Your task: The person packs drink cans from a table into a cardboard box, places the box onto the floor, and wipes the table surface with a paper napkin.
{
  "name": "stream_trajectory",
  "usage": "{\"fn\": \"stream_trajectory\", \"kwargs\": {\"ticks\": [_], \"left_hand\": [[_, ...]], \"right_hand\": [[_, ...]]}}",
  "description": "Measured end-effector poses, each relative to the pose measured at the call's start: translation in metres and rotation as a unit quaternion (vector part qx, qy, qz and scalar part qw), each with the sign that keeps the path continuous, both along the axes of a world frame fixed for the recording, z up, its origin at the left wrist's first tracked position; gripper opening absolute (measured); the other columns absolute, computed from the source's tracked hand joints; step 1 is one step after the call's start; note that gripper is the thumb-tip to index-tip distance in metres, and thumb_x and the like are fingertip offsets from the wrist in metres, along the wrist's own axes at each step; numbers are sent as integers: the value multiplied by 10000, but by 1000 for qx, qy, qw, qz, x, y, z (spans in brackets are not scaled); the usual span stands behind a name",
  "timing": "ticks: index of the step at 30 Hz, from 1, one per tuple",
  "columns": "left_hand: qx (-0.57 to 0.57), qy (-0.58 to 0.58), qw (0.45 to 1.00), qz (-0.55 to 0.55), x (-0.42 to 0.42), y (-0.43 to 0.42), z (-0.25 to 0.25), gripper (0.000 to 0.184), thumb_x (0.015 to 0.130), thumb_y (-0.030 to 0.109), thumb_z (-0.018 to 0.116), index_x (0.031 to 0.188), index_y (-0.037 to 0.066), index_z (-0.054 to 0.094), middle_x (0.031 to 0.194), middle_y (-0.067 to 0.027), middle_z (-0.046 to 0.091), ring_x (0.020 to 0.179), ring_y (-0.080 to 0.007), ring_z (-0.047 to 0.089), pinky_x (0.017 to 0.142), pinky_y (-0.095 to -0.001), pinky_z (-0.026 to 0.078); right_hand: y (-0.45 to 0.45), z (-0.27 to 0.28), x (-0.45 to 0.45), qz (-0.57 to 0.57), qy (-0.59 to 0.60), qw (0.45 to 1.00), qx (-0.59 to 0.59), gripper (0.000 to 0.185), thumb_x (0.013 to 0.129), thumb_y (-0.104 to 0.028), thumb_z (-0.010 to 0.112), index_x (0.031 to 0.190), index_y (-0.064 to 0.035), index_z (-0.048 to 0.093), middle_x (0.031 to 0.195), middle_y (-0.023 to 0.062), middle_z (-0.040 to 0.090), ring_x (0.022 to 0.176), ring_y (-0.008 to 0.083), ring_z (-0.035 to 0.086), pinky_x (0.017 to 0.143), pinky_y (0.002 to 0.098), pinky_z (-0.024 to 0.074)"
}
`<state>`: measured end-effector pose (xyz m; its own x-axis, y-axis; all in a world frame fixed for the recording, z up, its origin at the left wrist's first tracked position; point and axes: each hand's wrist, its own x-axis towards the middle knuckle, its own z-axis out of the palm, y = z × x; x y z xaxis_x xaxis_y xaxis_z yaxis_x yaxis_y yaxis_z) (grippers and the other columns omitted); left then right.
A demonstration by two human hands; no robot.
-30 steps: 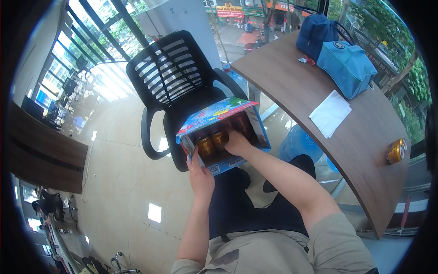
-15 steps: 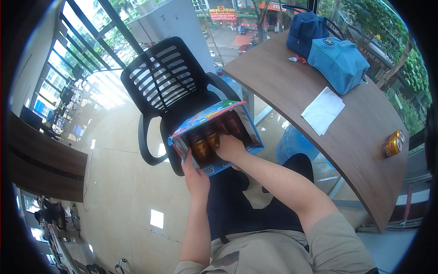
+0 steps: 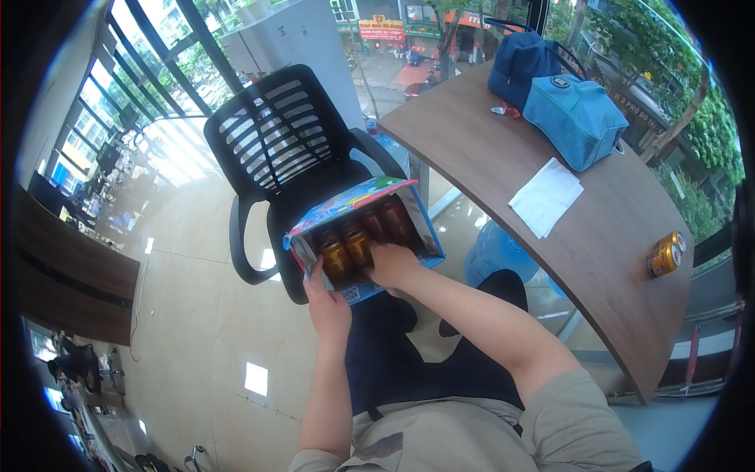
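A colourful cardboard box [image 3: 358, 198], its open side facing me, rests on the seat of the black chair. Several cans stand in it: gold cans [image 3: 336, 258] at the left and darker red-brown ones [image 3: 397, 219] further right. My left hand [image 3: 326, 305] grips the box's lower left edge, thumb along the side. Inside the opening, my right hand [image 3: 395, 266] has its fingers closed at a gold can [image 3: 359, 247]; its fingertips are partly hidden.
The black mesh chair [image 3: 271, 130] stands before me. On the curved brown table [image 3: 598, 236] at the right are gold cans [image 3: 666, 256], white paper [image 3: 546, 198], a light blue bag [image 3: 574, 122] and a dark blue bag [image 3: 519, 67]. A blue water bottle [image 3: 499, 256] stands below.
The view has shifted slightly, moving the scene a little left. My right hand sits slightly lower at the gold can. My left hand keeps its hold on the box.
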<state>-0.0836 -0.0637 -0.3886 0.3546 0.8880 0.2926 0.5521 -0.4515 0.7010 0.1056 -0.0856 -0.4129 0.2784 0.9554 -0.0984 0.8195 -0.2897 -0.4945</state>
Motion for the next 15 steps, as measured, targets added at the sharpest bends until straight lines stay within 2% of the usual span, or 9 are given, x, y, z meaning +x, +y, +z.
{"fn": "stream_trajectory", "kwargs": {"ticks": [2, 4, 8, 15], "left_hand": [[-4, 2, 1000, -2, -2, -1, -1, 786, 836, -158, 464, 1582, 90, 435, 1511, -268, 476, 1442, -463, 470, 1176, -483, 431], [-7, 7, 1000, 6, -1, 0, -2, 747, 871, -132, 479, 1567, 139, 454, 1574, -249, 438, 1429, -465, 496, 1134, -486, 476], [-15, 6, 1000, 3, 0, 1, 0, 752, 867, -131, 488, 1568, 136, 452, 1582, -253, 426, 1438, -466, 486, 1149, -487, 464], [-17, 8, 1000, 2, -2, -1, -3, 755, 870, -127, 499, 1576, 134, 446, 1590, -250, 418, 1452, -464, 474, 1171, -489, 448]], "right_hand": [[-1, 3, 5, -7, 66, 998, -6, 531, 929, -320, 718, 1341, -4, 604, 1235, 237, 724, 1167, 410, 699, 1002, 504, 564], [0, 6, 6, -2, 71, 997, -13, 533, 930, -318, 716, 1343, -1, 603, 1241, 234, 722, 1174, 412, 694, 1010, 505, 559], [-6, 14, 5, 26, 55, 998, -28, 479, 937, -319, 732, 1284, 0, 648, 1240, 221, 728, 1191, 378, 699, 1013, 486, 567], [-11, 7, 14, 55, 66, 996, 1, 471, 938, -361, 715, 1278, -36, 688, 1252, 212, 720, 1213, 389, 672, 1049, 492, 537]]}}
